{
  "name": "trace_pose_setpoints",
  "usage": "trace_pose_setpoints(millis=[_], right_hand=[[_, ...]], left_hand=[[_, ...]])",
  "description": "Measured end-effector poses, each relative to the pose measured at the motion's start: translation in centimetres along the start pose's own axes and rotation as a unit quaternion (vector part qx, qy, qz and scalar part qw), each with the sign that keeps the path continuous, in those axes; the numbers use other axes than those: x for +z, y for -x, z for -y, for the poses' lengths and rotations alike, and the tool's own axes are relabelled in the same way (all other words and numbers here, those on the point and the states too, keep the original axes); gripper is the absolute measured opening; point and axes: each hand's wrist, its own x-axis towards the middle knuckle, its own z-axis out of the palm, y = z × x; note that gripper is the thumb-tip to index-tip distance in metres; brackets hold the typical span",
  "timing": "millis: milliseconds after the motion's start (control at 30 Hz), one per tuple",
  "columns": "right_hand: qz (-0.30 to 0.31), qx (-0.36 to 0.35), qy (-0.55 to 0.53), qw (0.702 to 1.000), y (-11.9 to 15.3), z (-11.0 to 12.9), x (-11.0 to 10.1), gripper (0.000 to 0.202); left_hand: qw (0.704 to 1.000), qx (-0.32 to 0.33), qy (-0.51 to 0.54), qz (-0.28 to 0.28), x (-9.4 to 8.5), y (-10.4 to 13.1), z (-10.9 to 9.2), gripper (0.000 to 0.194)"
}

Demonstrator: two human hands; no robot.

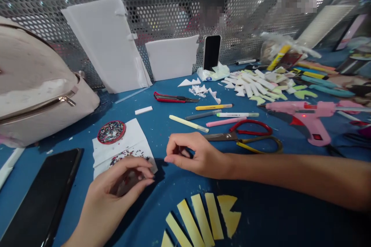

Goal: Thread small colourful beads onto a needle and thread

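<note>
My left hand [116, 193] is over the near edge of a white paper [135, 133], its fingers curved with a gap between thumb and fingertips and nothing seen between them. Dark and coloured bits [127, 155] lie on the paper beside its fingers. My right hand [197, 154] is to the right, fingers curled and thumb near the index finger; whether something small is in them cannot be made out. A round red-rimmed piece filled with glitter-like bits [111, 132] rests on the paper. Yellow strips [189, 222] and a notched yellow piece [228, 214] lie in front of my hands.
Scissors [223, 136], markers [214, 107] and a red cutter [171, 97] lie behind my right hand. A pink glue gun [314, 117] is at right, near heaped cut pieces [255, 83]. A dark phone [43, 200] and pale backpack [43, 88] are at left.
</note>
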Motion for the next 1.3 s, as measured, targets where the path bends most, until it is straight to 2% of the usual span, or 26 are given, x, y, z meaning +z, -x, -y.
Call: trace_pose_setpoints(millis=[167, 300, 467, 700, 1000, 1300], right_hand=[[0.045, -0.064, 0.054, 0.995, 0.2, 0.1, 0.1, 0.019], [0.052, -0.096, 0.086, 0.99, 0.4, 0.3, 0.2, 0.023], [0.07, -0.119, 0.072, 0.988, 0.5, 0.2, 0.2, 0.021], [0.08, -0.121, 0.07, 0.987, 0.5, 0.1, 0.1, 0.021], [0.091, -0.125, 0.056, 0.986, 0.3, 0.1, 0.0, 0.022], [0.093, -0.125, 0.066, 0.985, 0.3, 0.2, 0.1, 0.02]], left_hand=[[0.999, -0.015, 0.014, -0.029, -0.2, 0.0, 0.2, 0.018], [0.999, -0.015, 0.021, -0.021, -0.2, -0.3, 0.3, 0.023], [0.999, -0.022, 0.026, -0.015, 0.0, -0.3, 0.2, 0.024], [0.999, -0.026, 0.021, -0.013, -0.2, -0.1, 0.1, 0.024], [0.997, -0.043, 0.017, -0.054, 0.4, 0.4, -0.7, 0.023], [0.999, -0.015, 0.023, -0.035, 0.1, 0.3, -0.4, 0.028]])
